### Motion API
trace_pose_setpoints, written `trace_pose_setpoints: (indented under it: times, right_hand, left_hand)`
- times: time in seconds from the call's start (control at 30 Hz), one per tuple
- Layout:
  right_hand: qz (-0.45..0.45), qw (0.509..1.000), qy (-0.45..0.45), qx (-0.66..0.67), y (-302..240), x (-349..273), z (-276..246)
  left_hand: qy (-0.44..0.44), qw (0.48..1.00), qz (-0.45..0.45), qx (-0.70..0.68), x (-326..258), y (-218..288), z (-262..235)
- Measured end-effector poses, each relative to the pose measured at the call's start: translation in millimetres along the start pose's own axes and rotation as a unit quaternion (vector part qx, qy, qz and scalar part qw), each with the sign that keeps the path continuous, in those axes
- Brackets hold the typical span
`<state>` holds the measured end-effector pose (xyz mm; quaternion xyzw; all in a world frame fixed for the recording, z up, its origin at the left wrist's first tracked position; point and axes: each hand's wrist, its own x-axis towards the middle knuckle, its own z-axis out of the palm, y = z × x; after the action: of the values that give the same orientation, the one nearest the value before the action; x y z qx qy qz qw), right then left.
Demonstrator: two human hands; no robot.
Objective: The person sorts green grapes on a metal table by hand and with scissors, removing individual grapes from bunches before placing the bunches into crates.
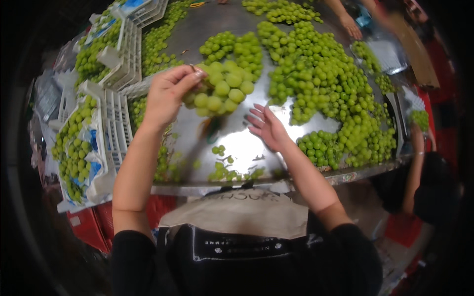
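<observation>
Between the fingertips of my left hand (pixel 170 91), a bunch of green grapes (pixel 224 90) is pinched by its stem and held up above the metal table (pixel 237 143). My right hand (pixel 268 128) is below and to the right of that bunch, palm up with its fingers apart, holding nothing. Beneath the raised bunch lies a blurred dark tool with orange and green parts (pixel 210 129), partly hidden. Loose grapes and small clusters (pixel 229 171) are scattered near the table's front edge.
A large heap of grape bunches (pixel 321 74) covers the table's right side. White plastic crates (pixel 116 123) of grapes stand at the left. Across the far right, other people's hands (pixel 349 25) are near clear trays (pixel 387 55). Orange-handled scissors (pixel 197 4) lie at the far edge.
</observation>
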<state>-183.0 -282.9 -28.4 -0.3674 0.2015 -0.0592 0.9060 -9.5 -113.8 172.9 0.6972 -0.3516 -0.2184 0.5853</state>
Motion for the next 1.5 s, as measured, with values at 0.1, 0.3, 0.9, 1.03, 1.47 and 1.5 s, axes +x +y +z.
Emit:
trace_pose_setpoints:
  times: [0.1,0.3,0.9,1.03,1.47,1.5]
  right_hand:
    - [0.005,0.993,0.01,0.12,-7,34,18]
    - [0.054,0.87,-0.369,0.323,-29,45,97]
    - [-0.134,0.911,-0.276,0.275,-76,-3,32]
    - [-0.181,0.895,-0.252,0.321,-104,-8,5]
    - [-0.347,0.885,0.047,0.306,-141,20,-64]
    - [-0.336,0.884,0.058,0.319,-141,19,-65]
  left_hand:
    - [0.013,0.985,0.005,-0.174,19,15,-13]
    - [0.018,0.876,-0.169,-0.452,68,-33,-48]
    - [0.001,0.922,-0.203,-0.329,45,-74,8]
    - [-0.041,0.891,-0.28,-0.355,-5,-141,23]
    - [0.058,0.896,-0.339,-0.28,-90,-191,28]
    - [0.075,0.905,-0.34,-0.244,-95,-191,28]
